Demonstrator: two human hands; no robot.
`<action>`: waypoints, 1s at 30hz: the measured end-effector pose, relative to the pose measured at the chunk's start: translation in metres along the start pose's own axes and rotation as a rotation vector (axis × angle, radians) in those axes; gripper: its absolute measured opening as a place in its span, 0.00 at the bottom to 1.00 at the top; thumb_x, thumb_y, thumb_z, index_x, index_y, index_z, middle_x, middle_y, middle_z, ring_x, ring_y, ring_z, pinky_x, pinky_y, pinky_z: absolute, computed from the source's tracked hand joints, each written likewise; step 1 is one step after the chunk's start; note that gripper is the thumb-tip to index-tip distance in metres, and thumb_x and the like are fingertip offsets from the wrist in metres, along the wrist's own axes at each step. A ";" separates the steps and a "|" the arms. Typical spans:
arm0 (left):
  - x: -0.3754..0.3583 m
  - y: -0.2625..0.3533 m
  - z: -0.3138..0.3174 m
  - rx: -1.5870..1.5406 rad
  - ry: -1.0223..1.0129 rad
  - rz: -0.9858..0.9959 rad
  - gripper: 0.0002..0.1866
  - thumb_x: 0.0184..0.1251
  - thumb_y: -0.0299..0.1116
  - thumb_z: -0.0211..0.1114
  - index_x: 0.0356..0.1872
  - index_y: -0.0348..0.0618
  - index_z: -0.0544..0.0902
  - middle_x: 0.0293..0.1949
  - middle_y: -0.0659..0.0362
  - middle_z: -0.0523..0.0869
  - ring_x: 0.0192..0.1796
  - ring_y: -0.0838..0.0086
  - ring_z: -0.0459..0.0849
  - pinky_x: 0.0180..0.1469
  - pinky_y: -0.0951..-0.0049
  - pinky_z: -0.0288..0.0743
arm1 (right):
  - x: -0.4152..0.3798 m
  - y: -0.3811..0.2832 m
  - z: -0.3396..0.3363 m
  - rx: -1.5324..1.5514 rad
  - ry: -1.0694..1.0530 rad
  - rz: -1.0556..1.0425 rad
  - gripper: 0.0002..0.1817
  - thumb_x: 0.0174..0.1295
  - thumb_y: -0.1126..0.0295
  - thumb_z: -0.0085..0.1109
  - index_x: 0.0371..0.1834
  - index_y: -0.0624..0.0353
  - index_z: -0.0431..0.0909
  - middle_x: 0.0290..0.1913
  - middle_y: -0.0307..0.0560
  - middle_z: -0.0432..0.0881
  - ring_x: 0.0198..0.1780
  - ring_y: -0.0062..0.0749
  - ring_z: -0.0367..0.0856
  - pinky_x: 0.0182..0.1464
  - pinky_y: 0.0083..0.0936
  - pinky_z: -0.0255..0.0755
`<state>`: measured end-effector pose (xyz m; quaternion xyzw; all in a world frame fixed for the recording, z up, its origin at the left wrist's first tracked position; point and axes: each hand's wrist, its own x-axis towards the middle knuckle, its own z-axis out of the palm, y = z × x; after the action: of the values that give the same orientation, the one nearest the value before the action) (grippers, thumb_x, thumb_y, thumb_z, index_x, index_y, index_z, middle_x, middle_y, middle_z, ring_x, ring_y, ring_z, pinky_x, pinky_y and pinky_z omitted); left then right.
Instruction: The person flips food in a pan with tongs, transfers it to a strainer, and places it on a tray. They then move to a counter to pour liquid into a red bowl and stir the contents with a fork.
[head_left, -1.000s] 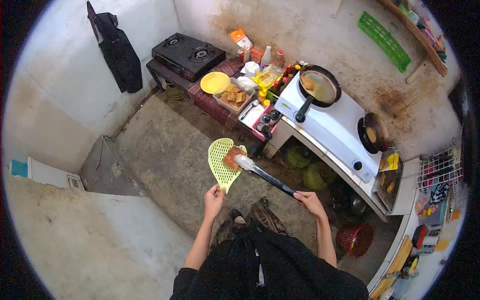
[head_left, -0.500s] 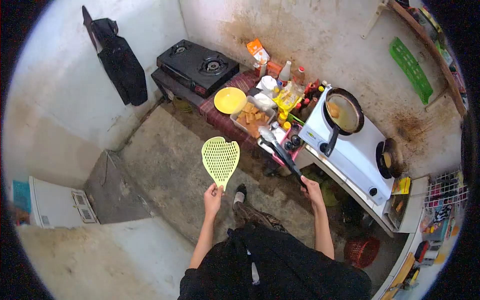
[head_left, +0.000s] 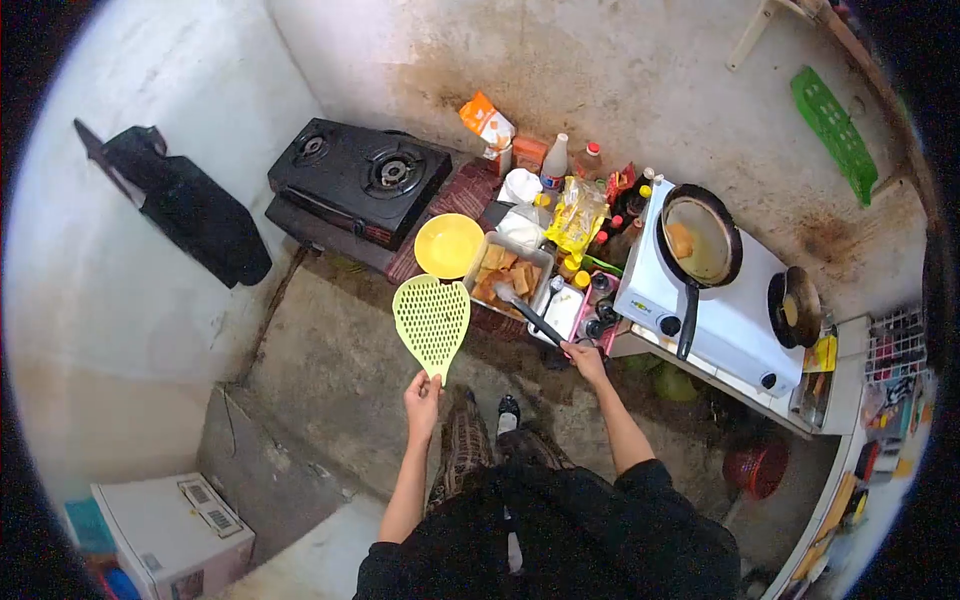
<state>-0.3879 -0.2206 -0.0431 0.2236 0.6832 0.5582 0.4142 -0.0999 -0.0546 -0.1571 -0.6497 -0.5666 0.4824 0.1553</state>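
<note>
My left hand (head_left: 423, 402) is closed on the handle end of a light green perforated strainer (head_left: 432, 325), held flat in front of me, its top edge near a yellow plate (head_left: 448, 246). In my right hand (head_left: 583, 360) are black-handled tongs (head_left: 538, 320). Their metal tips reach over a clear container (head_left: 547, 262) of golden-brown fried pieces (head_left: 495, 268); whether they touch a piece cannot be made out. On the white stove (head_left: 652, 300), a pan (head_left: 742, 240) holds oil and one browned piece (head_left: 680, 240).
A black two-burner stove (head_left: 350, 185) stands at the left. Bottles (head_left: 555, 160) and a yellow packet (head_left: 577, 215) crowd behind the container. A smaller pan (head_left: 795, 310) sits on the right burner. A red basket (head_left: 755, 468) is on the floor.
My right hand has moved up and left, bringing the tongs over the container of fried pieces. The strainer is now closer to the yellow plate. The view has shifted.
</note>
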 end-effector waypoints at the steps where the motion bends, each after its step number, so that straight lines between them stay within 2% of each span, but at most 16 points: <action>1: 0.007 -0.002 -0.003 -0.012 0.001 -0.027 0.12 0.60 0.32 0.55 0.39 0.33 0.75 0.26 0.66 0.76 0.26 0.86 0.70 0.30 0.84 0.66 | 0.006 0.001 0.004 -0.009 -0.028 0.001 0.25 0.47 0.44 0.56 0.36 0.54 0.80 0.20 0.42 0.77 0.25 0.23 0.73 0.33 0.21 0.66; 6: 0.053 -0.004 -0.024 -0.071 -0.076 -0.005 0.12 0.60 0.32 0.55 0.39 0.32 0.75 0.26 0.66 0.76 0.26 0.87 0.70 0.30 0.84 0.66 | 0.011 -0.023 0.021 -0.054 -0.006 0.042 0.26 0.47 0.43 0.56 0.38 0.53 0.79 0.28 0.46 0.80 0.33 0.28 0.77 0.40 0.22 0.67; 8: 0.071 -0.008 -0.035 -0.074 -0.109 0.007 0.12 0.60 0.32 0.55 0.40 0.32 0.75 0.27 0.66 0.76 0.26 0.87 0.70 0.30 0.84 0.66 | 0.018 -0.034 0.024 -0.083 0.016 0.008 0.25 0.48 0.46 0.57 0.32 0.60 0.81 0.14 0.35 0.68 0.18 0.15 0.65 0.23 0.17 0.60; 9: 0.077 -0.006 -0.039 -0.057 -0.114 -0.002 0.12 0.60 0.31 0.55 0.40 0.32 0.75 0.27 0.66 0.76 0.26 0.87 0.70 0.29 0.84 0.67 | 0.020 -0.039 0.024 -0.084 0.018 0.015 0.25 0.48 0.46 0.57 0.32 0.60 0.81 0.14 0.35 0.68 0.18 0.15 0.65 0.23 0.17 0.60; 11: 0.086 -0.002 -0.046 -0.001 -0.112 -0.006 0.12 0.60 0.31 0.56 0.40 0.32 0.75 0.28 0.64 0.77 0.27 0.86 0.71 0.30 0.83 0.68 | 0.021 -0.049 0.025 -0.148 0.018 0.016 0.26 0.47 0.43 0.56 0.33 0.56 0.81 0.15 0.39 0.72 0.20 0.21 0.71 0.26 0.20 0.64; 12: 0.088 -0.002 -0.049 0.005 -0.118 -0.015 0.12 0.60 0.31 0.56 0.40 0.32 0.75 0.28 0.64 0.77 0.27 0.86 0.71 0.30 0.83 0.68 | 0.022 -0.050 0.026 -0.146 0.017 0.028 0.26 0.47 0.43 0.56 0.33 0.56 0.81 0.15 0.39 0.72 0.20 0.21 0.71 0.26 0.20 0.64; 14: 0.097 0.001 -0.050 -0.020 -0.111 -0.003 0.13 0.60 0.32 0.55 0.41 0.32 0.75 0.29 0.64 0.77 0.28 0.86 0.72 0.31 0.82 0.68 | 0.026 -0.055 0.024 -0.357 0.011 0.009 0.27 0.47 0.41 0.52 0.35 0.54 0.80 0.19 0.44 0.77 0.25 0.30 0.77 0.31 0.25 0.67; 15: 0.099 -0.001 -0.051 -0.021 -0.119 -0.002 0.13 0.60 0.32 0.55 0.41 0.32 0.75 0.29 0.64 0.77 0.28 0.86 0.72 0.31 0.82 0.68 | 0.025 -0.058 0.025 -0.386 -0.006 0.030 0.29 0.47 0.39 0.49 0.36 0.54 0.80 0.23 0.49 0.79 0.30 0.38 0.79 0.35 0.29 0.69; 16: 0.100 -0.002 -0.052 -0.012 -0.136 0.005 0.13 0.60 0.32 0.55 0.41 0.32 0.74 0.29 0.64 0.77 0.29 0.85 0.72 0.32 0.82 0.68 | 0.024 -0.061 0.026 -0.387 -0.001 0.034 0.29 0.47 0.39 0.49 0.36 0.54 0.80 0.23 0.49 0.79 0.30 0.38 0.79 0.35 0.29 0.69; 18: 0.101 -0.002 -0.054 -0.002 -0.157 0.007 0.13 0.60 0.33 0.55 0.41 0.32 0.74 0.30 0.64 0.77 0.30 0.85 0.73 0.32 0.82 0.68 | 0.019 -0.068 0.028 -0.393 0.011 0.048 0.31 0.43 0.37 0.52 0.38 0.50 0.79 0.29 0.55 0.80 0.34 0.44 0.78 0.39 0.33 0.70; 24: 0.108 -0.008 -0.049 0.002 -0.211 -0.020 0.13 0.61 0.33 0.55 0.41 0.33 0.74 0.31 0.64 0.78 0.31 0.85 0.73 0.33 0.83 0.68 | -0.007 -0.104 0.038 -0.579 0.068 0.096 0.32 0.43 0.36 0.51 0.40 0.50 0.78 0.29 0.55 0.79 0.35 0.44 0.78 0.39 0.34 0.71; 26: 0.110 -0.006 -0.045 -0.060 -0.198 -0.025 0.12 0.61 0.32 0.55 0.41 0.33 0.74 0.32 0.64 0.78 0.30 0.87 0.72 0.32 0.84 0.67 | -0.011 -0.100 0.040 -0.556 0.085 0.085 0.31 0.43 0.36 0.50 0.40 0.50 0.78 0.29 0.54 0.80 0.35 0.44 0.78 0.38 0.35 0.71; 28: 0.111 -0.005 -0.044 -0.045 -0.206 -0.019 0.12 0.61 0.32 0.55 0.41 0.32 0.74 0.32 0.64 0.78 0.29 0.87 0.72 0.32 0.85 0.67 | -0.020 -0.104 0.042 -0.485 0.151 0.023 0.34 0.43 0.36 0.50 0.39 0.56 0.78 0.28 0.58 0.79 0.33 0.46 0.78 0.36 0.36 0.71; 30: 0.112 -0.004 -0.043 -0.030 -0.215 -0.012 0.12 0.61 0.31 0.55 0.40 0.32 0.74 0.31 0.65 0.78 0.28 0.87 0.72 0.31 0.86 0.66 | -0.024 -0.110 0.041 -0.487 0.127 0.061 0.34 0.43 0.36 0.51 0.39 0.56 0.78 0.29 0.57 0.79 0.34 0.46 0.78 0.37 0.36 0.71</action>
<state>-0.4850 -0.1607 -0.0812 0.2717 0.6278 0.5386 0.4919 -0.1953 -0.0561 -0.0838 -0.7137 -0.6354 0.2944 0.0148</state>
